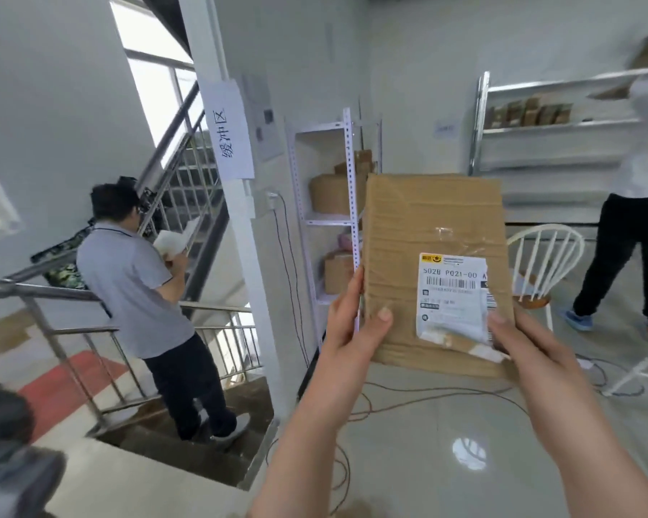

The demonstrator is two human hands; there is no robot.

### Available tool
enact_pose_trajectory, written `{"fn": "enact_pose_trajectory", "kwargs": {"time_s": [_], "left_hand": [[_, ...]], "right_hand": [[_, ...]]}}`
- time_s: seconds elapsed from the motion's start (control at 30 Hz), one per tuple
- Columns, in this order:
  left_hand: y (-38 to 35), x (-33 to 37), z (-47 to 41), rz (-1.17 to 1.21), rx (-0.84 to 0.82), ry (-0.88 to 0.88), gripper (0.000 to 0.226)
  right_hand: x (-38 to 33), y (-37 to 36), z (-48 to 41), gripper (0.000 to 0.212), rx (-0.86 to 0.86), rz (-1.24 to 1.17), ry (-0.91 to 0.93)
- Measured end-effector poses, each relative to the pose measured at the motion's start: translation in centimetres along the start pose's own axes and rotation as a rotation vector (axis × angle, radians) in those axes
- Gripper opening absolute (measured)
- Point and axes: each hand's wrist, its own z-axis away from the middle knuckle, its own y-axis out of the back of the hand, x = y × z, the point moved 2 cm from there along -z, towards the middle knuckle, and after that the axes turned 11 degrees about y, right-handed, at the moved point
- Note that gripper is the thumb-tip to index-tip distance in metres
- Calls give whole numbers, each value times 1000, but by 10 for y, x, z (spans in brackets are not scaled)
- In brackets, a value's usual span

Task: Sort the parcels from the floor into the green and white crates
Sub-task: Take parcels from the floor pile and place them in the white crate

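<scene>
We hold the brown parcel (434,271) up in front, left hand (347,323) and right hand (520,342) pinching its near corners, reading the label (453,293). Next we must find its crate; none shows.

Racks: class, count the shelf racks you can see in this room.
2. A white rack stands by the pillar, left of the held parcel; a steel rack lines the far wall, right. More may be hidden.

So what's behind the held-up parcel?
Left of the parcel, a white shelf rack with cardboard boxes; right of it, a white chair. Anything directly behind is covered.
</scene>
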Motion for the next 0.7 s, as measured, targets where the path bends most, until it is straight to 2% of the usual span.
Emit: {"fn": "enact_pose_trajectory", "kwargs": {"time_s": [0.3,0.5,0.63,0.7], "left_hand": [[-1,9,14,17,-85,-60,70],[-43,-2,6,107,-198,-57,64],[-100,-16,5,170,-333,-73,63],[-131,-17,5,178,-427,-72,60]], "right_hand": [[-22,12,18,27,-81,-2,59],[-34,55,33,22,64,79,48],[-45,108,60,45,155,184,35],[-55,134,74,45,244,252,19]]}}
